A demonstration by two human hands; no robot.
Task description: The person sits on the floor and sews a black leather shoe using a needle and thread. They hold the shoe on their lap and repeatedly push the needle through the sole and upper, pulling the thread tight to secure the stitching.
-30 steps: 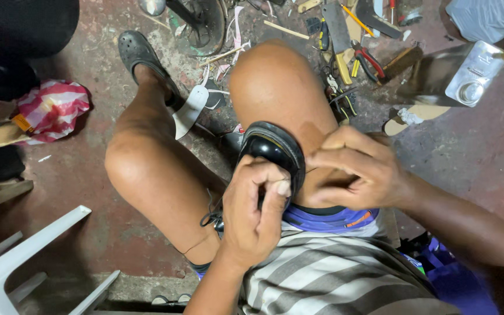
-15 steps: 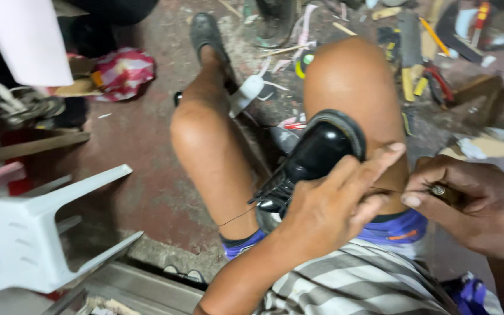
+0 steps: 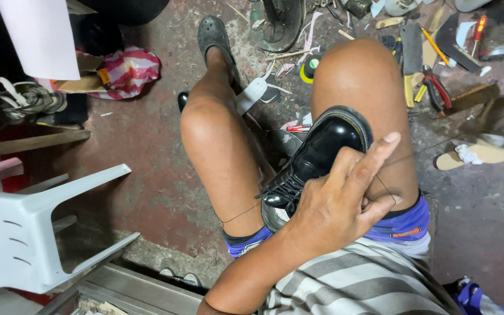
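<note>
At nine o'clock we see a white plastic chair [image 3: 27, 224]. Centrally, the black shoe [image 3: 316, 157] lies between our knees, our left hand [image 3: 339, 207] clamped on it, thread [image 3: 389, 189] looped over fingers. Pliers [image 3: 436, 87] at two o'clock; right hand unseen.

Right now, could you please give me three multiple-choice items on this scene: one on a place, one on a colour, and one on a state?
1. Where does the black shoe rest?
A. On the white plastic chair
B. Between the person's bare legs, against the right thigh
C. On the floor by the pliers

2. What colour are the handles of the pliers on the floor?
A. Red
B. Green
C. White

3. How is the shoe fastened?
A. Zipped
B. Strapped with a buckle
C. Laced with black laces

Answers: 1 B, the left hand holds it there in the lap; 2 A, both handles show red; 3 C, crossed laces show near the hand.
</note>
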